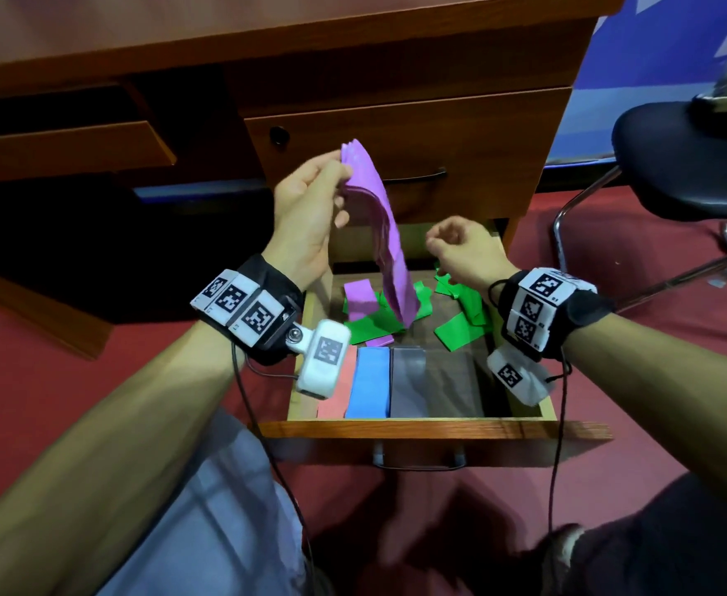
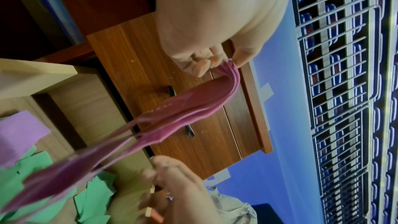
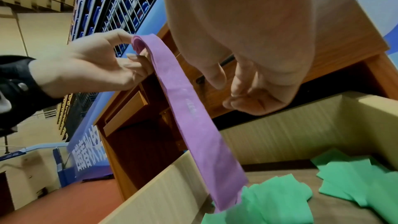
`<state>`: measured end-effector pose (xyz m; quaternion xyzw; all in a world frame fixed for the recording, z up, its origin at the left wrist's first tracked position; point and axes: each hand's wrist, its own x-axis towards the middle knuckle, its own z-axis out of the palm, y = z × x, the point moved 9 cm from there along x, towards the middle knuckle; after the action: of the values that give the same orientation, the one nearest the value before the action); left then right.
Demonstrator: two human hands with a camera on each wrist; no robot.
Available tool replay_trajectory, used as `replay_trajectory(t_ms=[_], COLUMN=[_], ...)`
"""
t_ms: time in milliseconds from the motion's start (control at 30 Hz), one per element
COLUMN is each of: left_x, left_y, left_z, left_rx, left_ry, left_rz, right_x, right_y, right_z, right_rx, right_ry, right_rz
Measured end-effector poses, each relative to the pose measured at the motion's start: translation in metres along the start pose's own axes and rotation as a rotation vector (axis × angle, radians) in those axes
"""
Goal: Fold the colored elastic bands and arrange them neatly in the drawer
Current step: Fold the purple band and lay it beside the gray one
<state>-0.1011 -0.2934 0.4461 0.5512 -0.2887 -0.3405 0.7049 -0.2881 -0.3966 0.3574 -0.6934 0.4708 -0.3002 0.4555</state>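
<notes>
**Purple band lifted out, ready to be folded**

The left hand (image 1: 310,208) pinches the top end of a long flat purple elastic band (image 1: 385,234) between thumb and fingers, holding it up over the open wooden drawer (image 1: 434,428) so that it hangs down, its lower end reaching the loose green bands (image 1: 460,333) scattered at the back. The right hand (image 1: 460,247) hovers just beside the strip with fingers loosely curled and nothing in them. At the drawer's front, a pink folded band (image 1: 331,402), a blue folded band (image 1: 370,385) and a grey folded band (image 1: 409,380) lie side by side in a row. I'd say the right hand should catch the dangling end, bring it up to meet the pinched end with edges matched, halve it again, then lay it flat beside the grey one
</notes>
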Motion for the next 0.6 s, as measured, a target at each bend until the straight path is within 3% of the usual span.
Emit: replay_trajectory(t_ms=[100, 200, 400, 600], left_x=[0.005, 0.003, 0.006, 0.014], left_y=[0.008, 0.010, 0.005, -0.015], left_z=[-0.013, -0.017, -0.038, -0.049], left_rx=[-0.067, -0.055, -0.020, 0.058], left_ry=[0.054, 0.075, 0.235, 0.321], left_rz=[0.036, 0.052, 0.066, -0.064], right_x=[-0.002, -0.010, -0.020, -0.018], right_y=[0.030, 0.050, 0.073, 0.083], right_z=[0.026, 0.052, 0.104, 0.139], right_rx=[-0.118, -0.192, -0.471, -0.737], right_ry=[-0.173, -0.350, -0.705, -0.834], right_rz=[0.173, 0.234, 0.157, -0.023])
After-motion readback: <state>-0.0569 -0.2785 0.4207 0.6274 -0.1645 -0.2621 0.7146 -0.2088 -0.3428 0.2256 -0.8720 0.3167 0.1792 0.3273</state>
